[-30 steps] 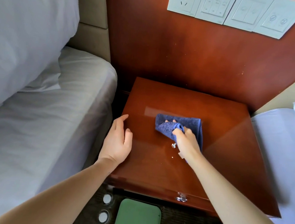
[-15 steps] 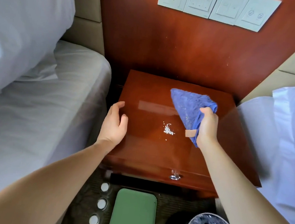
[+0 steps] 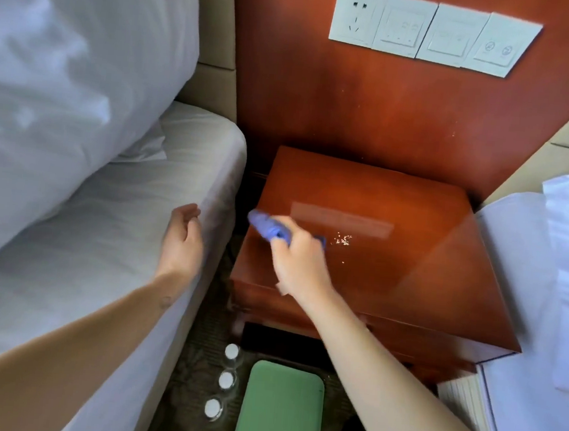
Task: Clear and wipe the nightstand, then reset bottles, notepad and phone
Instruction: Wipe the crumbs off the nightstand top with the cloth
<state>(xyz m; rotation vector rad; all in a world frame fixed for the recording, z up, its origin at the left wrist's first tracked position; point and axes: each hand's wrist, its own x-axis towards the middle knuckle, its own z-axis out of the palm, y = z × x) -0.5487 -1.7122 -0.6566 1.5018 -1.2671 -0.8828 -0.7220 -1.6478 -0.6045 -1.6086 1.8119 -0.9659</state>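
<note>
bottles (image 3: 226,379) 3 | nightstand (image 3: 390,286) 1 | cloth (image 3: 268,227) 1 | green pad (image 3: 279,411) 1 | wall plates (image 3: 406,28) 4 | pillow (image 3: 65,76) 1

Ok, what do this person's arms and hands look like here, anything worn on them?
The left forearm and right forearm are bare, no sleeves in view. The left hand and right hand are ungloved, with no watch, bracelet or ring visible. A small pale patch sits by the right wrist, possibly a plaster; blur leaves that uncertain.
</note>
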